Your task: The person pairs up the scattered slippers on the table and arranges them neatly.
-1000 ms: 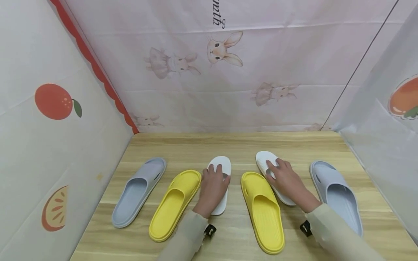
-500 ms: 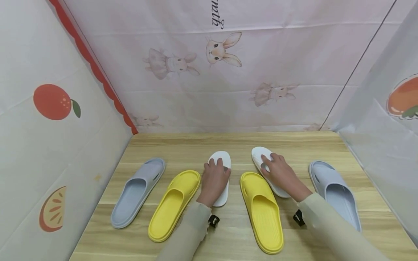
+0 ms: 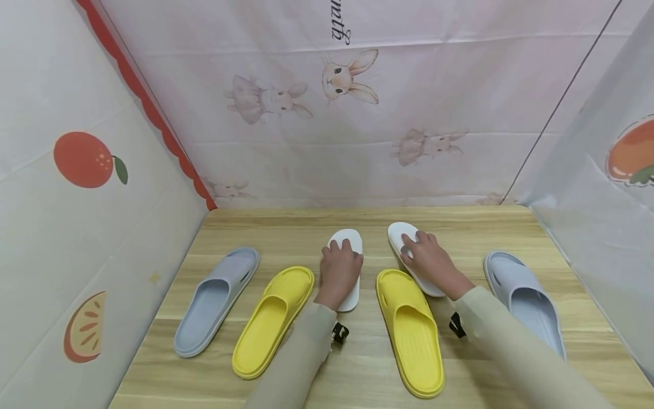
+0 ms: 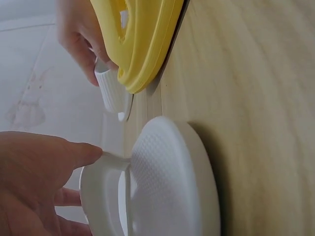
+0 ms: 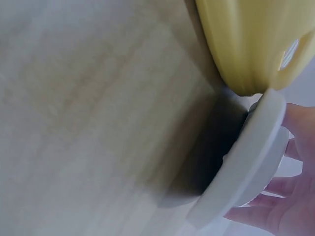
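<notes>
My left hand [image 3: 339,276] grips a white slipper [image 3: 349,236] by its strap. The left wrist view shows the thumb on the edge of the strap and the textured footbed of this slipper [image 4: 162,172]. To the right, my right hand [image 3: 431,258] holds the other white slipper [image 3: 396,231] across its strap, with the toe angled left. That slipper [image 5: 243,162] appears tilted in the right wrist view, a dark shadow under its sole. Its side lies close to the toe of the right yellow slipper [image 3: 415,341]; contact is unclear.
The left yellow slipper [image 3: 265,326] lies beside my left forearm. Grey slippers [image 3: 206,312] [image 3: 533,315] lie at both outer sides, the right one partly behind my sleeve. A rabbit-printed backdrop [image 3: 306,170] rises behind the wooden tabletop [image 3: 286,236], with fruit-printed sheets at both sides.
Both hands have moved away from me toward the backdrop, carrying the white slippers along. The right one has also shifted left. The yellow and grey slippers have stayed put.
</notes>
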`<state>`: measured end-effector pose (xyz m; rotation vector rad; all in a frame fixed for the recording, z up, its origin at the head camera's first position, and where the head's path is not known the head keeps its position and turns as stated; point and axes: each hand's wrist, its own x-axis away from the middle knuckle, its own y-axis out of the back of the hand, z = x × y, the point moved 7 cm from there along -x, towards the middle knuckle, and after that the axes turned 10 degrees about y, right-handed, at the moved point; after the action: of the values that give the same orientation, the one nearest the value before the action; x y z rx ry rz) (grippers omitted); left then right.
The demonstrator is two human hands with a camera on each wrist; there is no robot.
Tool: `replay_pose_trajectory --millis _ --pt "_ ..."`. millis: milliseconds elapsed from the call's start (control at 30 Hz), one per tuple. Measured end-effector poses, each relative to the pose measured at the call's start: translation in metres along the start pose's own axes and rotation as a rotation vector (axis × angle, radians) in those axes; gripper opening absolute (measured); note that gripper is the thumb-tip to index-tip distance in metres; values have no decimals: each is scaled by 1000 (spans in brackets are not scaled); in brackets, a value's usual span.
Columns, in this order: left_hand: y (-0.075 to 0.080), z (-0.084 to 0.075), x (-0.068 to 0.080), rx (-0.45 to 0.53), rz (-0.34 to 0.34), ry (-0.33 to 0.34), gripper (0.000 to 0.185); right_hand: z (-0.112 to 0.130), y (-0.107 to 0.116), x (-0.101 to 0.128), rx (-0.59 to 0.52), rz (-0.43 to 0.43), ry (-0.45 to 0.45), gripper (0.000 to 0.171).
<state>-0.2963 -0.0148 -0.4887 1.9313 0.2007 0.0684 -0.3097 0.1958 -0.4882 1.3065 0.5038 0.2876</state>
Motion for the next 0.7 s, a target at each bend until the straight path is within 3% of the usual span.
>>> replay_pose_trajectory --millis 700 --pt "-9 -10 -30 21 -3 47 41 4 -7 -49 65 63 -35 51"
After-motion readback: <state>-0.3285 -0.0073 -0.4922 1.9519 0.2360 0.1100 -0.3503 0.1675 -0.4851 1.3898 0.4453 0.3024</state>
